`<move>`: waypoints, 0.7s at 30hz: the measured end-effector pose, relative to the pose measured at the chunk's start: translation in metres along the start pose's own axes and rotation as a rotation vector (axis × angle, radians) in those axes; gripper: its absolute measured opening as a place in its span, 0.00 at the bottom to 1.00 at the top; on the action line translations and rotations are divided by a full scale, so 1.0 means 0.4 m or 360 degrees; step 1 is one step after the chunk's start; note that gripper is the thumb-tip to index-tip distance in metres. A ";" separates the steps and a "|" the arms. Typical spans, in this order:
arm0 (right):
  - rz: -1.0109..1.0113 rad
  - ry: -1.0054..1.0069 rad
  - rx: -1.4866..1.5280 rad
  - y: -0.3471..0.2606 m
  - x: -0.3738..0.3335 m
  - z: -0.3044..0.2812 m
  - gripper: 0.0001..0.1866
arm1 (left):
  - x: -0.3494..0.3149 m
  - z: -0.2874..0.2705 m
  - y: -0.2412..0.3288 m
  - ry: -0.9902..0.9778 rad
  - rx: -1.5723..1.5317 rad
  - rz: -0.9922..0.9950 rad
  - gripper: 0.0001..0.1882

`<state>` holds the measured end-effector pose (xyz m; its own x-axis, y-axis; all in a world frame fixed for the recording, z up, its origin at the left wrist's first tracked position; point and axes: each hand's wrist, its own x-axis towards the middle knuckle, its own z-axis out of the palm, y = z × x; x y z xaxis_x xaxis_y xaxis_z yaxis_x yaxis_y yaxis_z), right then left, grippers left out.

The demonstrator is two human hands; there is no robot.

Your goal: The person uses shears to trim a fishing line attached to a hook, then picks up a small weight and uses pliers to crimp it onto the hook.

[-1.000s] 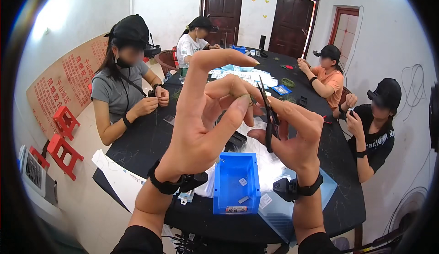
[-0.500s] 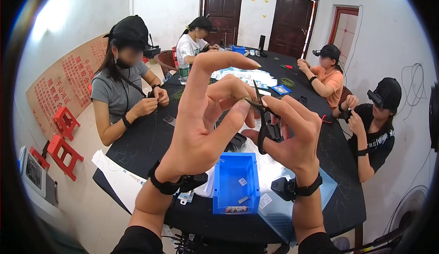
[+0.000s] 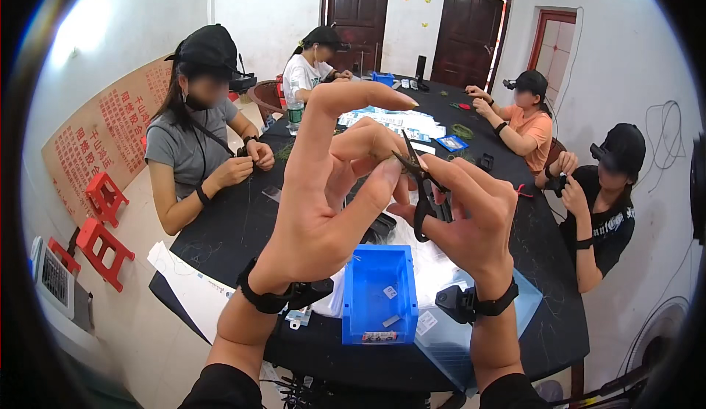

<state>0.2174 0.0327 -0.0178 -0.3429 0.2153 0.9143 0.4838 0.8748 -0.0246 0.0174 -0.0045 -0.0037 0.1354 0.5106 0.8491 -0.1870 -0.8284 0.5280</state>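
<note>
Small black scissors (image 3: 421, 188) sit in my right hand (image 3: 474, 207), with fingers and thumb at the handle loops. Their slightly parted blades point up and left, right beside the thumb tip of my left hand (image 3: 323, 181). That left hand pinches thumb against bent fingers, its index finger raised and curved above. Whatever lies in the pinch is too small to make out. Below both hands, a blue open bin (image 3: 379, 299) on the table holds a few small labels and a little printed tube-like piece.
Around the black-covered table (image 3: 228, 243) sit several co-workers, heads bent over their hands. Green line coils (image 3: 462, 131), printed packets (image 3: 393, 121) and a water bottle (image 3: 295, 115) lie or stand farther off. A translucent blue folder (image 3: 460, 357) is near my right forearm. Red stools (image 3: 104, 251) stand left.
The scissor blades have drawn closer together, and their tips have shifted slightly left toward my left thumb. My left hand stays nearly still. A co-worker in orange has spread their hands.
</note>
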 end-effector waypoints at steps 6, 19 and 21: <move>0.0023 -0.0038 0.0008 -0.003 0.000 -0.006 0.28 | 0.002 -0.004 -0.004 -0.0007 0.0053 0.0038 0.29; 0.0017 0.0071 0.0029 0.006 -0.007 0.003 0.25 | 0.001 -0.007 -0.013 0.0005 0.0071 0.0083 0.29; 0.0047 0.0090 0.0038 0.003 -0.006 0.000 0.25 | 0.002 -0.005 -0.014 0.0024 0.0068 0.0094 0.29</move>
<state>0.2188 0.0332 -0.0200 -0.2822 0.2168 0.9345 0.4732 0.8788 -0.0610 0.0167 0.0009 -0.0057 0.1107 0.4636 0.8791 -0.1524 -0.8662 0.4759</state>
